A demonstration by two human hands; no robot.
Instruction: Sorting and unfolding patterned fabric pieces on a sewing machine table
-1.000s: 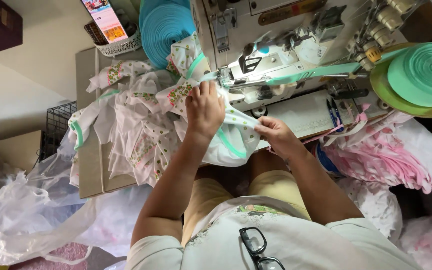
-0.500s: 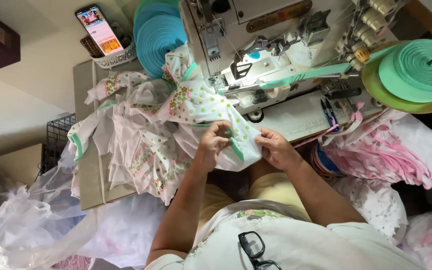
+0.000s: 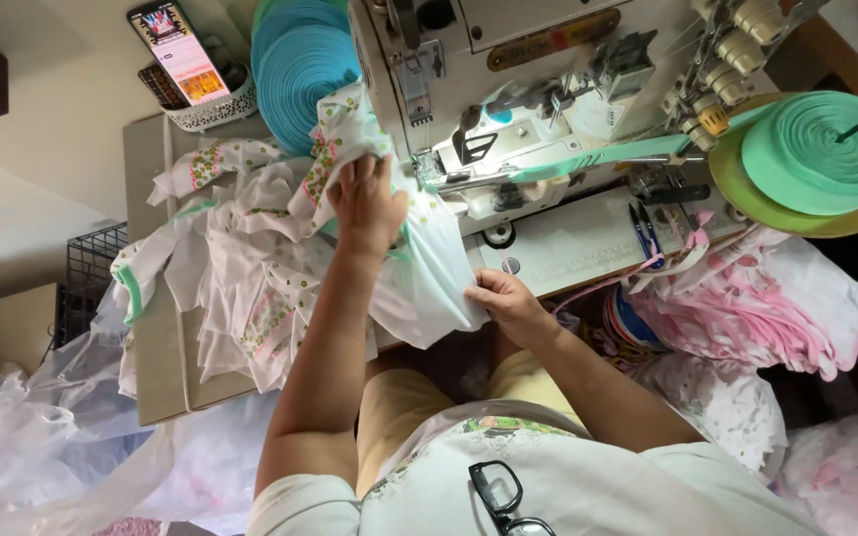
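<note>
Fingers of the left hand (image 3: 367, 203) are clamping the white garment (image 3: 419, 283) at the sewing machine (image 3: 508, 119), the right hand (image 3: 506, 303) pinching its lower edge, judged as positioning for stitching

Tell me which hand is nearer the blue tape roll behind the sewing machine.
Left. The left hand grips the white garment just below and right of the blue tape roll. The right hand pinches the garment's lower edge, farther down and to the right.
</note>
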